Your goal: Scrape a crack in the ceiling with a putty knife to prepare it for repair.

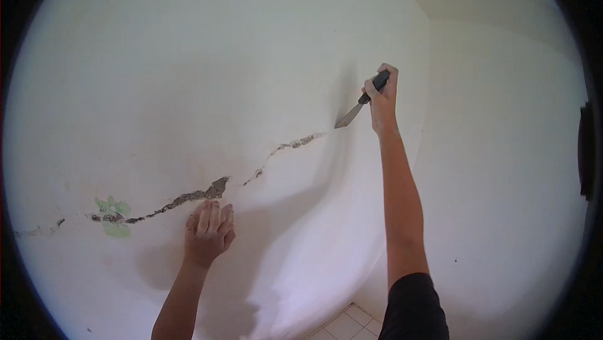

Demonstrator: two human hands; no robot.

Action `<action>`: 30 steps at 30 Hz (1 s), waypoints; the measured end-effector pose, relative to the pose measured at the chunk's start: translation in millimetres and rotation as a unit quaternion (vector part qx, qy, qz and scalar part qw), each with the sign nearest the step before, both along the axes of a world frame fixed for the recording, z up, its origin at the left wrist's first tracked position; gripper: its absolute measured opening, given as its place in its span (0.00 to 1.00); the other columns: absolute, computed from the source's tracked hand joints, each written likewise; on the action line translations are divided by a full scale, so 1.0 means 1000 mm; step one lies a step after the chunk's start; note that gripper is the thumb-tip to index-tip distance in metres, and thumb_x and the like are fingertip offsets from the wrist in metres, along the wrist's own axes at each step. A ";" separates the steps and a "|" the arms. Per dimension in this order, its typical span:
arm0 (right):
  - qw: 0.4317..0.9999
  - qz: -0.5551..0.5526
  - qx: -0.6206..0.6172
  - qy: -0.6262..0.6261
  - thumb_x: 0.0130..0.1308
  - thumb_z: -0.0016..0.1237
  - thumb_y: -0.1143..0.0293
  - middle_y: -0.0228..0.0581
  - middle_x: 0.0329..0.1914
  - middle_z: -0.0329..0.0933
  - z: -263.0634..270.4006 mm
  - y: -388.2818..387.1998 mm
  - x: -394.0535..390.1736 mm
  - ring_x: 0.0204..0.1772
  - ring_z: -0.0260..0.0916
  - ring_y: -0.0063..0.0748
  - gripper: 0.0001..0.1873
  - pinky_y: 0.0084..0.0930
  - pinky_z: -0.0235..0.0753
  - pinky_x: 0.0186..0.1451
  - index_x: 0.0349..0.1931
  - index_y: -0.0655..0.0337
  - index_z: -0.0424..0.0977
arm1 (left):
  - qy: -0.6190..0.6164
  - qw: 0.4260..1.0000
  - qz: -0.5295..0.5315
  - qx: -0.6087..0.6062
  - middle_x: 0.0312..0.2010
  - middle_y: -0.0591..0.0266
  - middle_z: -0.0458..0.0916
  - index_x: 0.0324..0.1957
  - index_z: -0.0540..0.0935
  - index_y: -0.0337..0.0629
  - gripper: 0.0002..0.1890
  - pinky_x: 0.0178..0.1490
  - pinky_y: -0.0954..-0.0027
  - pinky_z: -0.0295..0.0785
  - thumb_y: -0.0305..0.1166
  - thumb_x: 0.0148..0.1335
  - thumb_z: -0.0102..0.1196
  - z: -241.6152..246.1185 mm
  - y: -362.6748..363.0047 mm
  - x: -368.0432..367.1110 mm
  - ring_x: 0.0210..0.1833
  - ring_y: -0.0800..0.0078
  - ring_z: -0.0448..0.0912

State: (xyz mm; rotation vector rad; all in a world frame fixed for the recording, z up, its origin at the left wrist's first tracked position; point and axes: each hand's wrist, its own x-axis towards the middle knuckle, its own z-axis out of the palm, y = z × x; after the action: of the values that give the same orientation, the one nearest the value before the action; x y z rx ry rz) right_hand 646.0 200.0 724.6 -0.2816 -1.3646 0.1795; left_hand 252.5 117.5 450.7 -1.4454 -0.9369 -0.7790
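Observation:
My right hand (384, 100) is closed around the black handle of a putty knife (349, 117), its metal blade slanting down to the left. The blade tip is just past the upper right end of a jagged crack (188, 197) in the white plaster wall (188, 81); I cannot tell whether it touches the wall. My left hand (209, 227) rests on the wall right below the widest part of the crack, fingers slightly spread and pointing up, with nothing in it. Grey, rough material shows inside the crack, which runs in broken stretches toward the lower left.
A pale green patch (117, 230) surrounds the crack at the left. The wall meets a side wall (494, 151) in a corner at the right. White floor tiles (346, 326) show at the bottom, and a dark object (585, 151) is at the far right edge.

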 end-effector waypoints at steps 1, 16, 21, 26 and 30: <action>0.999 0.001 0.003 -0.037 0.69 0.45 0.84 0.29 0.35 0.64 0.003 -0.003 0.000 0.37 0.65 0.23 0.22 0.26 0.70 0.45 0.56 0.49 0.59 | 0.003 1.000 0.000 0.000 0.65 0.55 0.67 0.61 0.75 0.55 0.24 0.65 0.48 0.64 0.43 0.62 0.57 0.000 0.000 -0.001 0.71 0.57 0.64; 0.996 0.012 0.051 0.069 0.66 0.47 0.85 0.28 0.35 0.62 -0.013 -0.002 0.009 0.35 0.65 0.23 0.21 0.27 0.71 0.41 0.53 0.51 0.60 | -0.003 1.000 0.005 0.013 0.60 0.58 0.72 0.57 0.78 0.57 0.21 0.62 0.50 0.67 0.45 0.63 0.53 0.003 -0.007 0.000 0.67 0.61 0.68; 0.999 -0.020 0.038 0.025 0.66 0.47 0.84 0.30 0.36 0.63 -0.007 -0.003 0.016 0.36 0.66 0.23 0.21 0.26 0.72 0.42 0.55 0.51 0.61 | 0.007 1.000 0.014 0.002 0.61 0.54 0.70 0.57 0.77 0.54 0.22 0.63 0.48 0.65 0.45 0.61 0.55 0.000 -0.004 -0.001 0.68 0.57 0.67; 1.000 -0.004 0.009 0.003 0.66 0.46 0.84 0.29 0.34 0.63 -0.006 0.003 0.003 0.35 0.66 0.23 0.21 0.25 0.72 0.42 0.54 0.51 0.60 | 0.021 1.000 0.013 0.002 0.62 0.52 0.68 0.58 0.77 0.52 0.24 0.64 0.46 0.63 0.43 0.59 0.57 0.003 -0.002 -0.001 0.69 0.52 0.65; 0.999 0.000 0.032 -0.009 0.66 0.46 0.85 0.28 0.33 0.64 0.007 0.002 0.006 0.35 0.66 0.22 0.21 0.25 0.72 0.42 0.54 0.51 0.60 | 0.011 1.000 -0.006 -0.014 0.60 0.55 0.71 0.56 0.78 0.52 0.22 0.62 0.47 0.64 0.43 0.60 0.56 0.007 -0.006 -0.001 0.66 0.55 0.68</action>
State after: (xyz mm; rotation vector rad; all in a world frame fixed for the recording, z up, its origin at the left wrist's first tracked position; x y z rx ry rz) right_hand 651.9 201.6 731.6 -0.2302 -1.3862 0.1345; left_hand 251.7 111.7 457.9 -1.4824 -0.9276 -0.7593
